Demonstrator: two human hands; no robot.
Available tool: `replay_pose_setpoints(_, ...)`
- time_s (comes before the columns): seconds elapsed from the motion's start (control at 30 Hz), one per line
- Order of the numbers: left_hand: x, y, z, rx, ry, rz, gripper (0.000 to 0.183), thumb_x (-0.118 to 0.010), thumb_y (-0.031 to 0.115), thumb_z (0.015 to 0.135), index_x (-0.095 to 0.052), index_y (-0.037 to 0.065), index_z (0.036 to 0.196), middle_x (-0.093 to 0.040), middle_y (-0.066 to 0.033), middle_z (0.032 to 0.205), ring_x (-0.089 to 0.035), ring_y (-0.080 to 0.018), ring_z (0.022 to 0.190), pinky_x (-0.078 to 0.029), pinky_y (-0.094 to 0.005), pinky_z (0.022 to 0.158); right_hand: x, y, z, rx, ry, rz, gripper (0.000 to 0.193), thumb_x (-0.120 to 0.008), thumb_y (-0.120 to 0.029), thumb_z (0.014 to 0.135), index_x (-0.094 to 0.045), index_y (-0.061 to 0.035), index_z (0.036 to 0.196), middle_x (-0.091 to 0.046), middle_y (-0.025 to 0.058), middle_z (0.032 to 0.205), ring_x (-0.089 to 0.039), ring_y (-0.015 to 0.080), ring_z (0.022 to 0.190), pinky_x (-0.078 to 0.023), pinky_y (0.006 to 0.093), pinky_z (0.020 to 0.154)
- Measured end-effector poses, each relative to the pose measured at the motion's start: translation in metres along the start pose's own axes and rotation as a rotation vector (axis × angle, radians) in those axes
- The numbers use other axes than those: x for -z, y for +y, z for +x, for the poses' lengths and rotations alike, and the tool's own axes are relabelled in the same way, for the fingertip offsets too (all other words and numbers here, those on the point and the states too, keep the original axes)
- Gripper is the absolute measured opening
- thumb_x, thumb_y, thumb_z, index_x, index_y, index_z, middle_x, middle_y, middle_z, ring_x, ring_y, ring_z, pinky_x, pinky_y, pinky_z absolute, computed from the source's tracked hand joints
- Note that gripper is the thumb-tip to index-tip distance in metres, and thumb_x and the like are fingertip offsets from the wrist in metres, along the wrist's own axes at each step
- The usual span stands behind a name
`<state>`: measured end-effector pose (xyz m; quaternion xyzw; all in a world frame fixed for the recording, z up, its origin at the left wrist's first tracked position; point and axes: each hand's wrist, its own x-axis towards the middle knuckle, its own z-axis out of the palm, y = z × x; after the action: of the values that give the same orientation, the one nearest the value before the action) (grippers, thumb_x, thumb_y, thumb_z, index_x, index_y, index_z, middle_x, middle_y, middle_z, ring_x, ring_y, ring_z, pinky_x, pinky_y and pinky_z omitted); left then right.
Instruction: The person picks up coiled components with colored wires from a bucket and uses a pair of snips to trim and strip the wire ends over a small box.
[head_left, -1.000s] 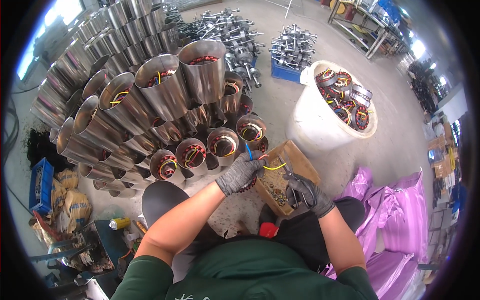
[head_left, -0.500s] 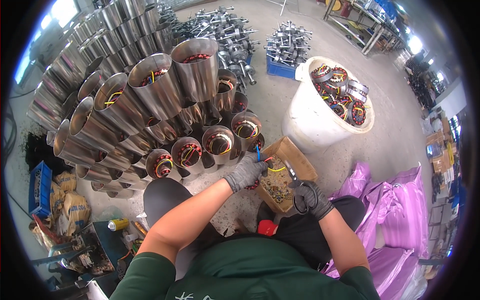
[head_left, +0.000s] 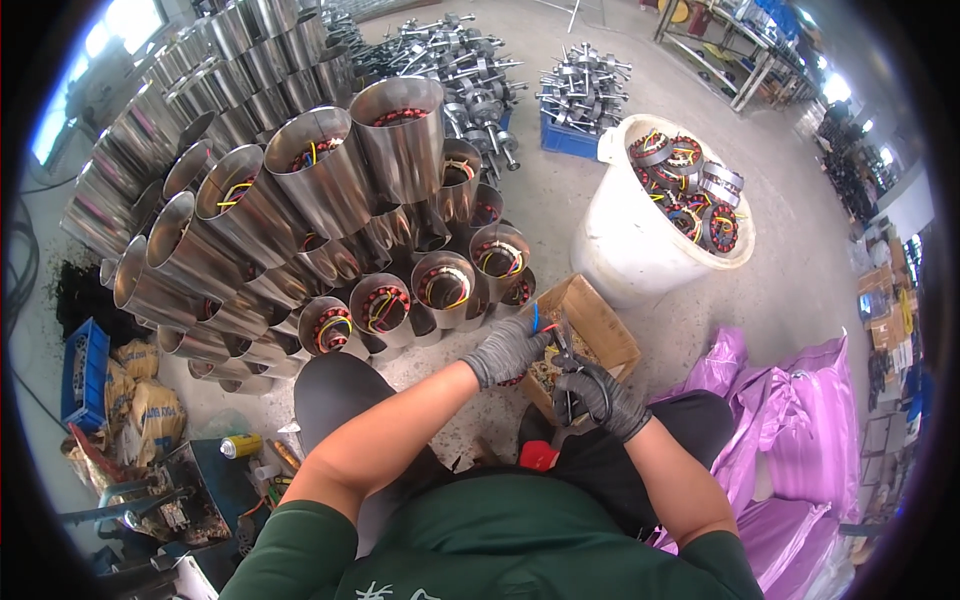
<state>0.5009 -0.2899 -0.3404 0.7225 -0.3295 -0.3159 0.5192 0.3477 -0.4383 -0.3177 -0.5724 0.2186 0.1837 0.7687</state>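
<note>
In its grey glove, my left hand [head_left: 507,352] is closed on the coloured lead wires [head_left: 536,320] of a wound motor stator. The stator's red-coil edge [head_left: 512,380] barely shows beneath that hand. My right hand [head_left: 604,398], gloved too, grips the handles of a pair of scissors [head_left: 563,342]. Their blades reach up to the wires beside my left fingertips; whether they touch is too small to tell. Under both hands stands an open cardboard box [head_left: 612,345] with small wire scraps on its bottom.
Stacked steel cylinders [head_left: 315,180], several with stators inside, fill the left side. A white bucket [head_left: 620,240] of stators stands ahead to the right, a blue crate [head_left: 570,138] of shafted rotors behind it. Purple bags [head_left: 800,430] lie at right; a spray can [head_left: 240,446] is at lower left.
My right hand has moved left and upward, bringing the scissors to the wires at my left hand. The yellow wire that stretched toward the blades no longer shows there.
</note>
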Motion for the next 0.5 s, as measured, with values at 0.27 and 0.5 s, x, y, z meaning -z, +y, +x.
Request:
replay_pose_setpoints(0.27, -0.007, -0.005, 0.001, -0.100, -0.148, 0.389, 0.028, -0.052, 0.021, 0.098, -0.057, 0.000, 0.115, -0.064, -0.0268, 0.088, -0.061, -0.0455, 0.088, -0.049, -0.0513, 0.077, -0.002, -0.001, 0.005, 0.001, 0.045, -0.111, 0.034, -0.057, -0.022, 0.090, -0.050, -0.0011, 0.115, -0.059, 0.0097, 0.064, -0.058, 0.0203, 0.046, -0.049, 0.0335, 0.044)
replay_pose_setpoints(0.5, -0.014, -0.017, 0.007, -0.101, -0.157, 0.444, 0.023, -0.056, 0.022, 0.096, -0.062, 0.003, 0.109, -0.065, -0.0249, 0.087, -0.062, -0.0442, 0.084, -0.049, -0.0476, 0.074, 0.002, 0.000, -0.005, -0.040, 0.045, -0.141, 0.026, -0.055, -0.021, 0.089, -0.058, 0.0014, 0.102, -0.056, 0.0057, 0.056, -0.053, 0.0169, 0.040, -0.044, 0.0306, 0.040)
